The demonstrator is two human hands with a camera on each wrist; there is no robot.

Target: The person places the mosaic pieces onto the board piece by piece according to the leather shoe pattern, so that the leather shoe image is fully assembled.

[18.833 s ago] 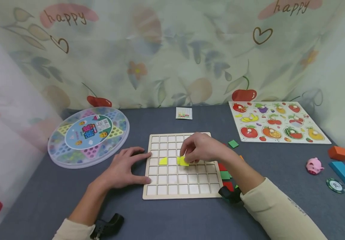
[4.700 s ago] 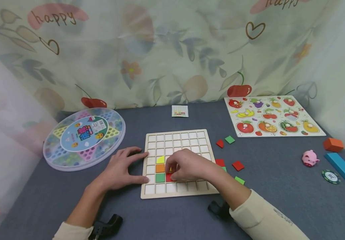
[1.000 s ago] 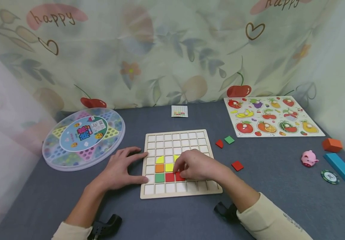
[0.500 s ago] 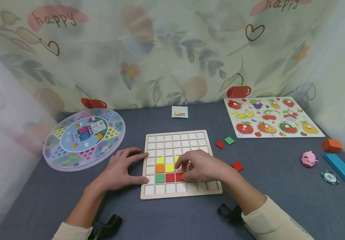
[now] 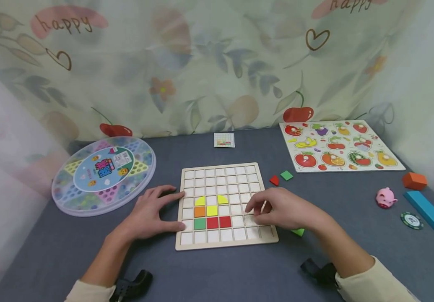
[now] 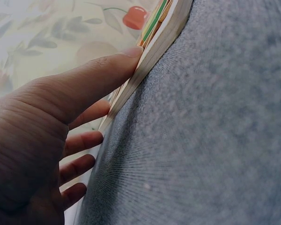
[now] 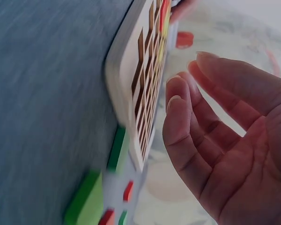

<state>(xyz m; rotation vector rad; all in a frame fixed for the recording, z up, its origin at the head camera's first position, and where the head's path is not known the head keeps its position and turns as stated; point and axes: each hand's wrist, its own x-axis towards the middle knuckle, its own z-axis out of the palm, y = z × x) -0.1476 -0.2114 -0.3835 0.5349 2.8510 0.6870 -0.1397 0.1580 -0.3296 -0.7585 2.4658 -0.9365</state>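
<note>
A wooden grid board [image 5: 208,248] with white cells lies on the cloth. Set in its cells are two curved-edge yellow tiles [image 5: 222,199], an orange tile [image 5: 199,212], a yellow square [image 5: 211,210], a green square [image 5: 199,224] and two red squares [image 5: 225,222] side by side. My left hand [image 5: 149,212] touches the board's left edge with thumb and index fingertip, its fingers [image 6: 86,113] spread. Over the board's right side hovers my right hand [image 5: 282,207], fingers loosely bent and nothing between them in the right wrist view. It partly covers a green tile [image 5: 297,232].
Loose red [image 5: 274,180] and green [image 5: 286,175] tiles lie right of the board. Behind it lies a small pattern card [image 5: 224,140]. A round game box [image 5: 103,176] is at left; a fruit puzzle [image 5: 341,147], pink pig [image 5: 385,197], poker chip [image 5: 411,220] and blocks [image 5: 428,210] at right.
Orange, green and red tiles have joined the yellow ones on the board since the oldest frame. My right hand has just let go of the second red square and moved right; my left stays put.
</note>
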